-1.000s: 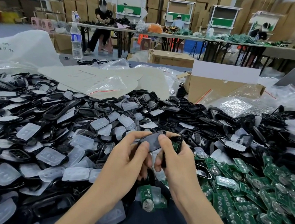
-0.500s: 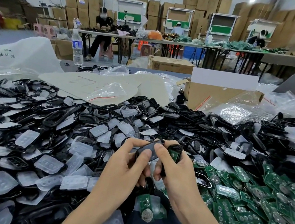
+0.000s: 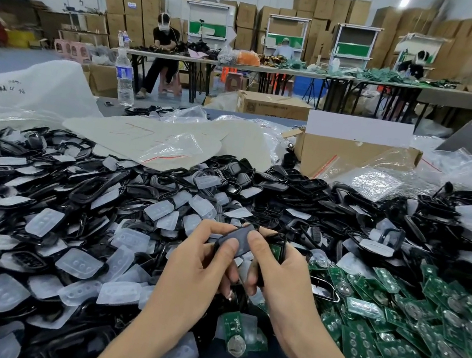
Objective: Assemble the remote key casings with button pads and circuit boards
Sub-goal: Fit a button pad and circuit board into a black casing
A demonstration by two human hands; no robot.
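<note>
My left hand point(image 3: 196, 269) and my right hand point(image 3: 280, 278) meet low in the middle of the view, both thumbs pressing on a dark grey key casing point(image 3: 237, 237) held between them. My right hand's fingers also curl around a green circuit board point(image 3: 276, 250) in a black shell, just right of the casing. A heap of black casings with translucent white button pads point(image 3: 78, 263) fills the left and centre of the table. Green circuit boards point(image 3: 407, 344) with coin cells lie piled on the right. One loose circuit board point(image 3: 236, 332) rests on the dark cloth below my hands.
An open cardboard box point(image 3: 355, 158) and clear plastic bags stand behind the heap, beside flat white bags point(image 3: 153, 139). A water bottle point(image 3: 125, 77) stands at the far left edge. Other people sit at long tables in the background, in front of stacked cartons.
My hands and the casing sit slightly lower in the view as the camera tilts up. The grip of both thumbs on the casing stays the same.
</note>
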